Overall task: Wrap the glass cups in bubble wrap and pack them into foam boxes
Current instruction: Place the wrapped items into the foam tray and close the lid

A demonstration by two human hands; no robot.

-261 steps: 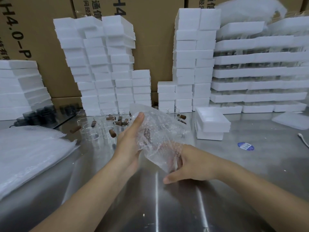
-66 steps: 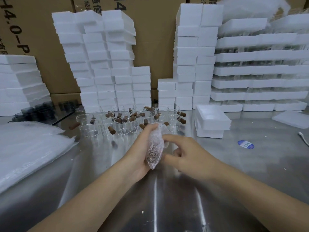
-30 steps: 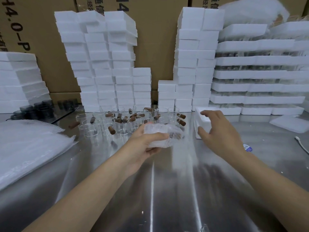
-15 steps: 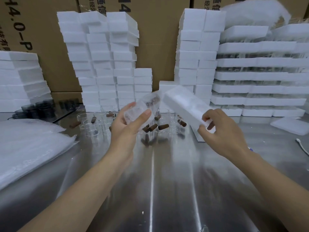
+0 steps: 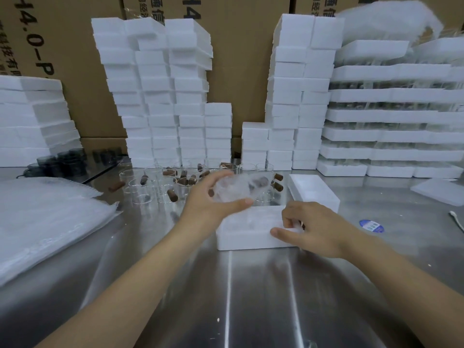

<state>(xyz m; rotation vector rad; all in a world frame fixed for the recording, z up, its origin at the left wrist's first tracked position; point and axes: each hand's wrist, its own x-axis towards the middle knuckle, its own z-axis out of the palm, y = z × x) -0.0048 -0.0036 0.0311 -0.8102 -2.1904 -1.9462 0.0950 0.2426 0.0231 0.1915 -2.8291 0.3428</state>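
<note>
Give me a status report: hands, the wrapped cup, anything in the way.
Left hand grips the bubble-wrapped cup just above the foam box. Right hand grips the box's right end. Nothing between cup and box.

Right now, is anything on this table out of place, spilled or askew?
Yes. Several brown corks lie loose on the steel table beside the glass cups, not inside them. The tall foam box stack behind them is uneven, with upper layers shifted sideways. A few white crumbs dot the near table. Nothing looks broken.
</note>
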